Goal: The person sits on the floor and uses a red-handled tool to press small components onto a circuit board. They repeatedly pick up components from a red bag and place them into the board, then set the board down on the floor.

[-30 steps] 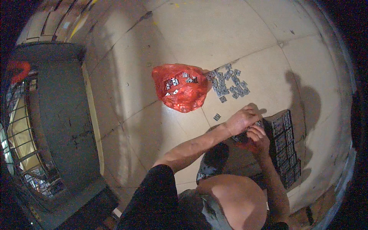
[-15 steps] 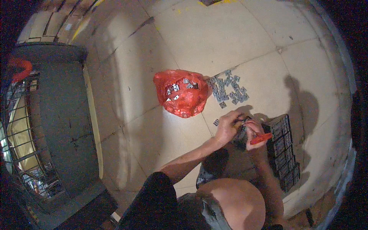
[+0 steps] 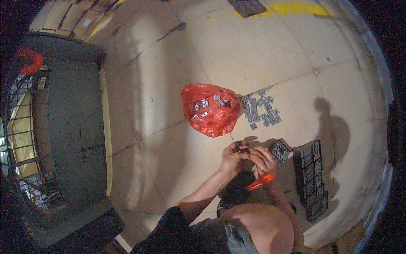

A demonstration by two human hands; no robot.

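My left hand [image 3: 231, 161] is closed, its fingertips pinching a small dark piece that I cannot make out. Right beside it, my right hand [image 3: 262, 161] is closed with its fingertips at the same spot. From its palm sticks out the red handle [image 3: 260, 182] of a tool whose working end is hidden. Next to the right hand lies a dark square tray [image 3: 280, 151] with a pattern of grey pieces. Several small grey plates [image 3: 258, 109] are strewn on the floor ahead. To their left sits a red plastic bag [image 3: 211, 125], open, with several such plates inside.
On the right, black patterned blocks [image 3: 312, 182] stand together in a row on the tiled floor [image 3: 160, 182]. A dark cabinet-like unit [image 3: 78, 127] with a wire grid runs along the left. At the far side lie a dark flat piece [image 3: 247, 7] and a yellow floor marking [image 3: 292, 8].
Both hands have moved left and nearer to me, and the red handle has swung downward. The square tray, mostly hidden before, now shows. The whole view has shifted slightly.
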